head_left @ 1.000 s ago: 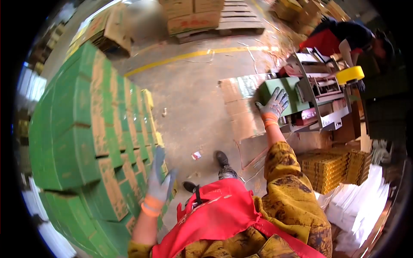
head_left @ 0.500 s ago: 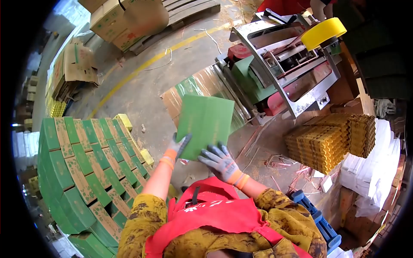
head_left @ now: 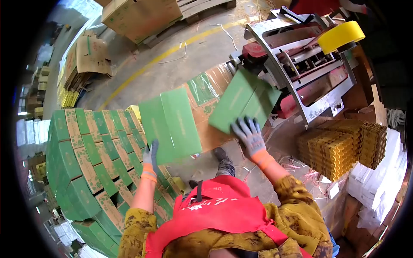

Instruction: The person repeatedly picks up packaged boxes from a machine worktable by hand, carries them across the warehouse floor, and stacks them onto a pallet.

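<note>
The left hand [head_left: 149, 160], grip unclear, touches one green box [head_left: 172, 124]; the spread right hand [head_left: 250, 139], a second box [head_left: 243, 101].

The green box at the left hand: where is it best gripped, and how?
Probably grip the green box by its left and right sides, coming from the near edge: its top looks flat, without handles, and a gap before the other box leaves finger room.

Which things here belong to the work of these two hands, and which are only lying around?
Belonging, it seems:
green box at left hand
second green box at right hand
machine with yellow roll
stacked green boxes

Probably only lying around:
flattened cardboard
wooden pallet
loose pale strips
</note>
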Demonstrator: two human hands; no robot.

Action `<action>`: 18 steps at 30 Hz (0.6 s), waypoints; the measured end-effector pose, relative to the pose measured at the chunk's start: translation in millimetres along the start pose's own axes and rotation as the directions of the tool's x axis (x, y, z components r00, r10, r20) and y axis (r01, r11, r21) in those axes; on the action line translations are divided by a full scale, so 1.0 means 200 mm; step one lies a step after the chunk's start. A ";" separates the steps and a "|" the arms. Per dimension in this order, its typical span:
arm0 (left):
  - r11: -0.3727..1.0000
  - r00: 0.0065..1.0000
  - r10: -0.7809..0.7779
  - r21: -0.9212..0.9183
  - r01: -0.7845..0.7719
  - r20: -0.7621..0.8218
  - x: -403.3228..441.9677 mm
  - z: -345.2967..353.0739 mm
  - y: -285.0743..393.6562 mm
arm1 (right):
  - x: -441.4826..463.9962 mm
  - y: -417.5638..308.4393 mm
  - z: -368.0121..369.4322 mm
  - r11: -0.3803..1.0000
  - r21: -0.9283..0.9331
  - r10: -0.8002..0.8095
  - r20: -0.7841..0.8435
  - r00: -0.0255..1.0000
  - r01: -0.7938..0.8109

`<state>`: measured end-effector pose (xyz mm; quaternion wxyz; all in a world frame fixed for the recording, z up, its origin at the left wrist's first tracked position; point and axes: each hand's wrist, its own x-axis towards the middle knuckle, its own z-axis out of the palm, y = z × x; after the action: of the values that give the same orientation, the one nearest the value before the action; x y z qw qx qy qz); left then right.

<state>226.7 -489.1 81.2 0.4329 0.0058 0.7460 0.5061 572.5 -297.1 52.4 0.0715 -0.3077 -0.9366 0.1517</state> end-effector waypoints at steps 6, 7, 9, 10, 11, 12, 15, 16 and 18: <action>0.982 0.994 -0.041 0.185 0.023 0.098 0.11 0.05 -0.07 | -0.27 0.12 0.17 0.703 0.614 0.606 -0.253 0.754 -0.359; 0.977 0.995 -0.032 0.212 0.012 0.094 0.09 0.05 -0.12 | -0.27 0.09 0.19 0.311 0.872 0.688 0.069 0.722 -0.379; 0.968 0.997 0.001 0.249 -0.022 0.081 0.09 0.04 -0.23 | -0.22 0.03 0.10 -0.166 0.925 0.593 0.370 0.716 -0.341; 0.981 0.996 0.013 0.192 -0.031 0.093 0.09 0.03 -0.25 | -0.19 0.02 0.08 -0.186 0.940 0.579 0.340 0.741 -0.286; 0.990 0.995 0.015 0.139 -0.028 0.094 0.04 -0.02 -0.29 | -0.19 0.01 0.04 -0.175 0.934 0.562 0.354 0.747 -0.310; 0.996 0.997 0.016 0.083 -0.022 0.079 -0.05 -0.10 -0.33 | -0.19 -0.01 -0.02 -0.165 0.925 0.534 0.375 0.758 -0.341; 0.978 0.983 0.184 0.101 -0.184 0.004 -0.42 -0.31 -0.28 | -0.02 -0.22 -0.31 -0.029 0.954 0.384 0.287 0.877 -0.300; 0.951 0.950 0.307 -0.004 -0.308 -0.052 -0.54 -0.40 -0.34 | 0.04 -0.27 -0.37 0.036 0.952 0.289 0.282 0.915 -0.304; 0.879 0.865 0.446 -0.068 -0.472 -0.230 -0.85 -0.64 -0.35 | 0.18 -0.48 -0.46 0.098 0.970 0.151 0.209 0.966 -0.225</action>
<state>280.3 -695.2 151.8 0.2194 0.1040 0.7316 0.6370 512.3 -326.7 172.6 0.2104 -0.2952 -0.5564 0.7477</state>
